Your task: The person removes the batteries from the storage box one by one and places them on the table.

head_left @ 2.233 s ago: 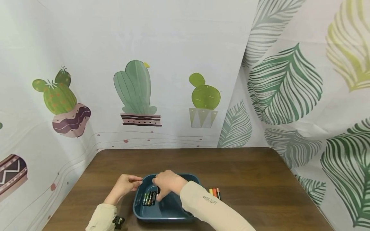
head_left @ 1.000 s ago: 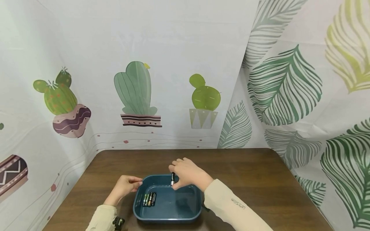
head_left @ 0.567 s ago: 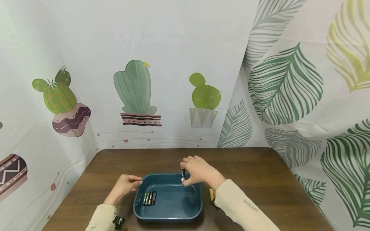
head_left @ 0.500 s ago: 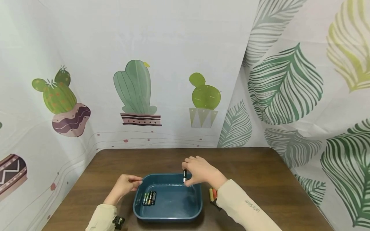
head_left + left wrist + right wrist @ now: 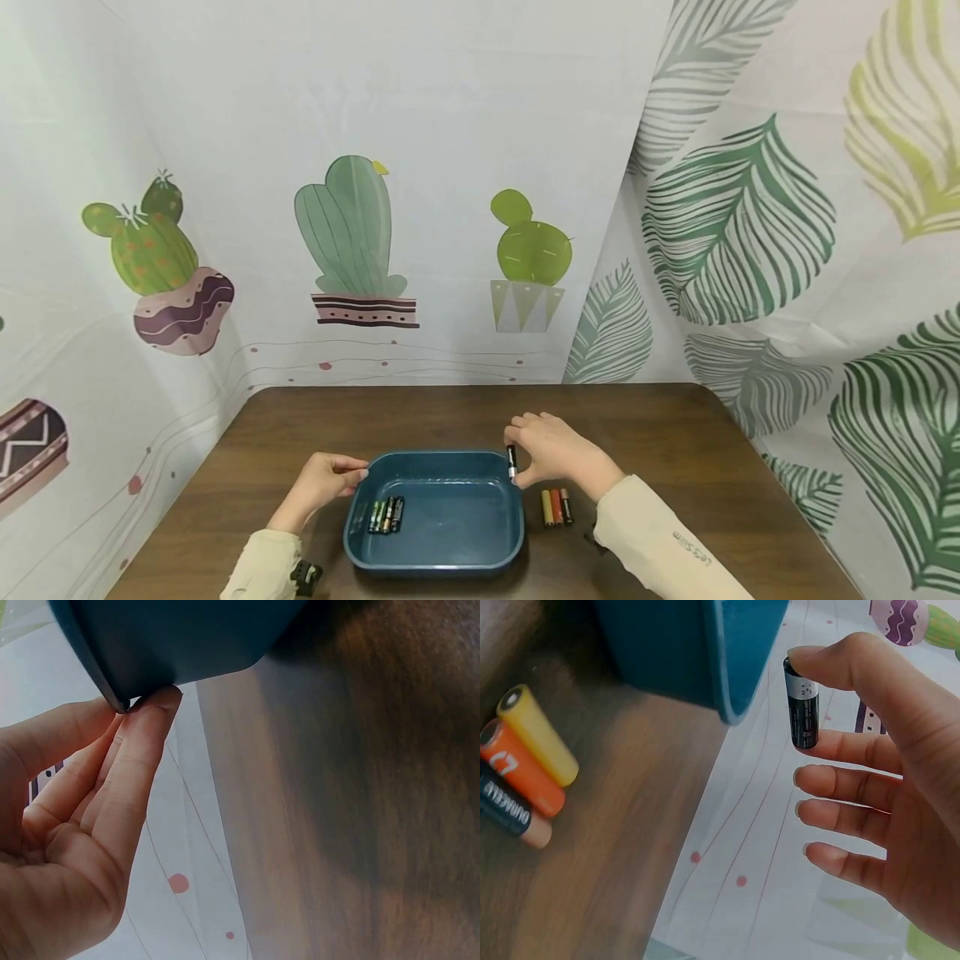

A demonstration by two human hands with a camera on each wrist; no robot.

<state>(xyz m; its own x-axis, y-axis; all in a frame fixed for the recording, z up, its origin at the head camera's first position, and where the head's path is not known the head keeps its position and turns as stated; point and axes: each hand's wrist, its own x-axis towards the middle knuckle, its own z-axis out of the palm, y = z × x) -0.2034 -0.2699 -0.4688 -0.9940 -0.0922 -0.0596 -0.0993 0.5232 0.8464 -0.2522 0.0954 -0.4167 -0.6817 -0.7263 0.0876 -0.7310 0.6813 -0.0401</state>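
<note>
We look down at a brown wood-grain table (image 5: 660,450) bearing a dark blue, glossy, round-cornered tray (image 5: 457,525). Our left hand (image 5: 318,483) pinches the tray's rim at its far left corner. Our right hand (image 5: 553,448) holds a small black cylindrical battery with a silver band (image 5: 803,712), ends pinched between thumb and index finger, the other fingers spread apart. This battery hangs in the air by the tray's far right corner, not touching the rim in the right wrist view. Inside the tray, at its left, lies a row of slim dark batteries with green and gold markings (image 5: 386,515). Right of the tray, a yellow battery (image 5: 538,735), an orange battery (image 5: 523,766) and a black battery with a copper end (image 5: 506,796) lie side by side. We judge that the end-to-end pinch could slip, dropping the held battery; a low pass might knock the rim, and a careless touch could set the three rolling.
</note>
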